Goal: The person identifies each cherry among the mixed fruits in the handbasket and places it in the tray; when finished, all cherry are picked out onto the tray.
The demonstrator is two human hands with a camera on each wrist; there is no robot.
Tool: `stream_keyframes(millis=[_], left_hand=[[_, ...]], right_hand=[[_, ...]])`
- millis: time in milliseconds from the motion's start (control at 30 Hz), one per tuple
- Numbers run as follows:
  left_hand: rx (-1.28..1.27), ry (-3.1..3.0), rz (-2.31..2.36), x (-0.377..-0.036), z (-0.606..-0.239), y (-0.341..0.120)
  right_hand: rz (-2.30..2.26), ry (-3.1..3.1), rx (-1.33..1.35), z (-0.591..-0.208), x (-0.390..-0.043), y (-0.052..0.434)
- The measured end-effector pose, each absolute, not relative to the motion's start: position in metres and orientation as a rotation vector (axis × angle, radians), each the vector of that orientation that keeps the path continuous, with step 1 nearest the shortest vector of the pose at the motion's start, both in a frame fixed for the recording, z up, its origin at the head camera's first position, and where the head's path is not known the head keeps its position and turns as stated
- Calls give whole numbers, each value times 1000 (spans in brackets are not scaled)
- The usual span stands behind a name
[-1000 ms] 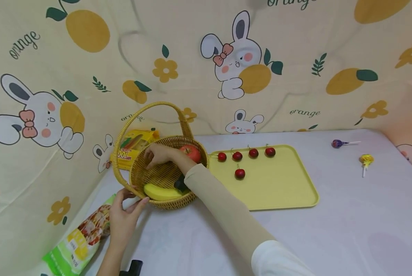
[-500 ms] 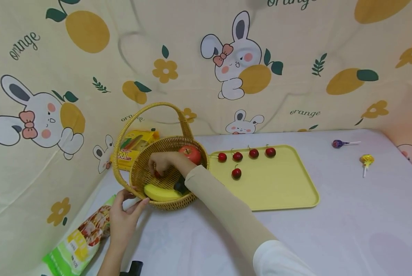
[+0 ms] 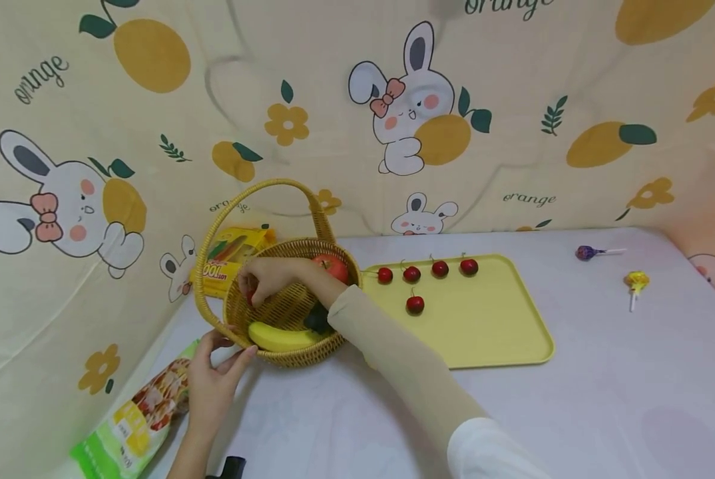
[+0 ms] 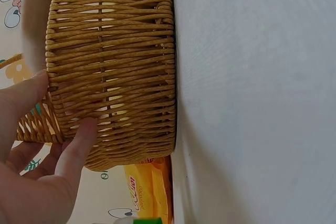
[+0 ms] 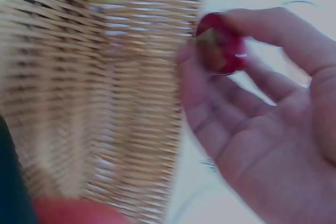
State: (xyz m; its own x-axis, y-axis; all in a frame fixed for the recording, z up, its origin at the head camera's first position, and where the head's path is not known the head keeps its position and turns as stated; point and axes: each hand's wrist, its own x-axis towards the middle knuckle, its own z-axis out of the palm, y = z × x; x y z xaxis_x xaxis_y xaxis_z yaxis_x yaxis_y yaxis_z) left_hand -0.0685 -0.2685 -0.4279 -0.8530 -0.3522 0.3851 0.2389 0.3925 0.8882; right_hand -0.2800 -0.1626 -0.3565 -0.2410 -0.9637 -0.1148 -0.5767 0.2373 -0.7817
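Observation:
My left hand holds the near left rim of a woven basket, at the foot of its tall handle; the left wrist view shows thumb and fingers on either side of the wickerwork. Inside the basket's left part, my right hand pinches a cherry between thumb and fingertips, just by the inner wall. A banana and a red apple lie in the basket. Under the right wrist is a dark thing of unclear kind.
A yellow tray with several cherries stands right of the basket. Two lollipops lie far right. A yellow snack pack stands behind the basket, and a green-white bag lies by the left hand.
My right hand dipped to the basket's bottom, took hold of the cherry, and has risen leftward with it toward the inner wall. The left hand keeps its grip on the rim.

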Motion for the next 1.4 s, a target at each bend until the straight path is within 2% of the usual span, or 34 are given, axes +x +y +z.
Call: stream_keyframes(millis=[167, 300, 433, 700, 900, 1067, 1400], left_hand=[[67, -2117, -1472, -69, -429, -269], [60, -2110, -1476, -69, -429, -269], [79, -2119, -1477, -69, -429, -269], [80, -2116, -1469, -69, -429, -268], [97, -2101, -1502, -69, -428, -266], [120, -2098, -1514, -68, -427, -265], [148, -2109, -1504, -67, -425, -264]], right_hand=[[-1183, 1853, -1577, -327, -276, -124], [-1528, 1856, -1533, -320, -274, -70], [-1701, 1967, -1431, -331, -274, -8], [-1885, 2185, -762, -377, -269, 101], [-1811, 2272, -520, -396, -263, 141], [-1677, 2304, -525, -400, -260, 158], [-1313, 2519, -878, -410, -264, 170]])
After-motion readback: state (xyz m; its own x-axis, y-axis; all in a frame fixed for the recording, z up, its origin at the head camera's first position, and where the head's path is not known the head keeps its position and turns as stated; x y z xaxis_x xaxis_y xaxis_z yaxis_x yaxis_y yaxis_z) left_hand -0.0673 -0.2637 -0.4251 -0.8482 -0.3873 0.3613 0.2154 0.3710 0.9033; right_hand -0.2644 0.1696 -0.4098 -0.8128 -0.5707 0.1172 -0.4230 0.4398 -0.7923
